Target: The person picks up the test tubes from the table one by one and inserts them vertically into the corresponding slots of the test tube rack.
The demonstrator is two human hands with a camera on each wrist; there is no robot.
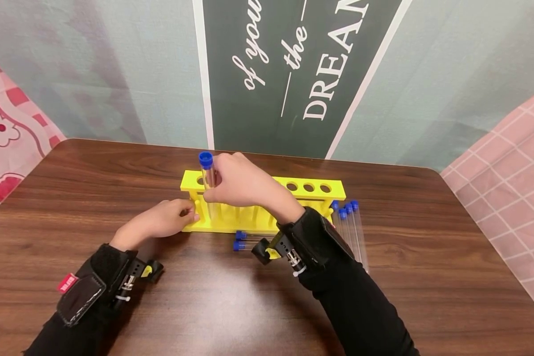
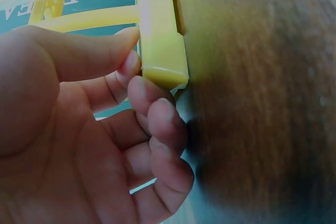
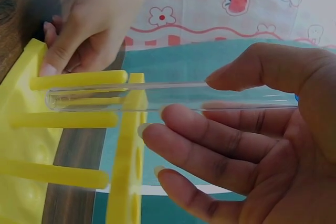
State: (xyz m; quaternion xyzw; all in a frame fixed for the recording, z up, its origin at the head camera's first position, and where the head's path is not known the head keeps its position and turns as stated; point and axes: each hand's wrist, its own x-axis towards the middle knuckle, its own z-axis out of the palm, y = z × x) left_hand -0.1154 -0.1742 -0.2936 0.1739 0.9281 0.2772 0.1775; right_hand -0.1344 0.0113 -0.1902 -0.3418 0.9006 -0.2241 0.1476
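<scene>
My right hand (image 1: 238, 184) pinches a clear, blue-capped tube (image 1: 207, 183) standing in the leftmost hole of the glossy yellow plastic rack (image 1: 311, 189) on the wood-grain desk (image 1: 427, 237) — my left hand (image 1: 166, 220) grips the rack's end post.

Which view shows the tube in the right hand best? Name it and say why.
The right wrist view: the clear tube runs from the right hand through the yellow rack, its round end visible. The head view shows its blue cap; the left wrist view shows only a blurred bit.
</scene>
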